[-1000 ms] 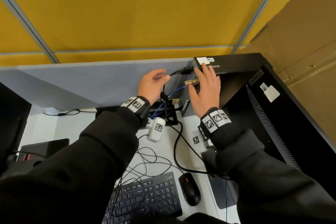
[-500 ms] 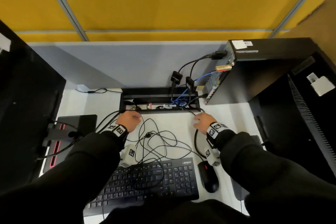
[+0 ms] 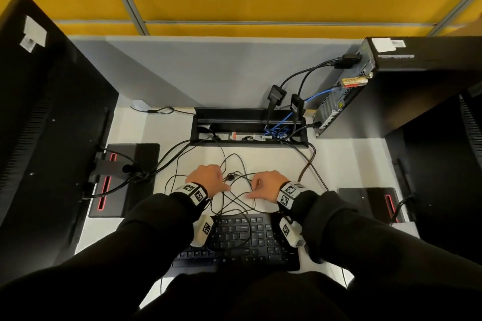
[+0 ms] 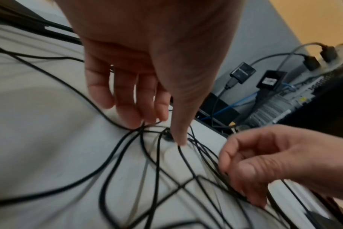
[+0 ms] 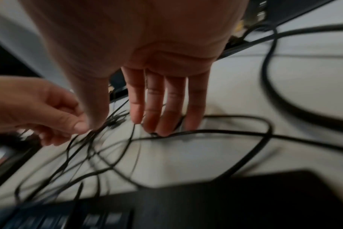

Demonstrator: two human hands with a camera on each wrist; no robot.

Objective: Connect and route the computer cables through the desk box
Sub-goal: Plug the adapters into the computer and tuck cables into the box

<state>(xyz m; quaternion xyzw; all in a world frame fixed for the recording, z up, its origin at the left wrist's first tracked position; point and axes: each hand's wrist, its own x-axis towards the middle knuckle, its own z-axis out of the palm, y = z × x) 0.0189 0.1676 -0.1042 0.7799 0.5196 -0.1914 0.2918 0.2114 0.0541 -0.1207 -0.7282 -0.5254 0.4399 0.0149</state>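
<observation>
A tangle of thin black cables (image 3: 236,200) lies on the white desk between the keyboard (image 3: 242,240) and the open black desk box (image 3: 250,114). My left hand (image 3: 207,177) hangs over the tangle, its fingers (image 4: 131,117) and thumb pointing down and touching cables, a small plug between them. My right hand (image 3: 266,182) is beside it, its fingertips (image 5: 159,128) resting on a cable. Neither hand plainly pinches anything. The black computer (image 3: 417,60) stands at the back right, with black cables and a blue cable (image 3: 318,94) running from it into the box.
A large black monitor (image 3: 39,112) stands on the left on its base (image 3: 130,164), with cables bunched at its stand. Another monitor (image 3: 456,164) stands on the right. Two small black adapters (image 3: 276,94) hang above the box. A grey partition closes off the back.
Both hands left the back of the computer, came down to the desk in front of the box, then drew toward each other onto the cable tangle. The head view pulled back.
</observation>
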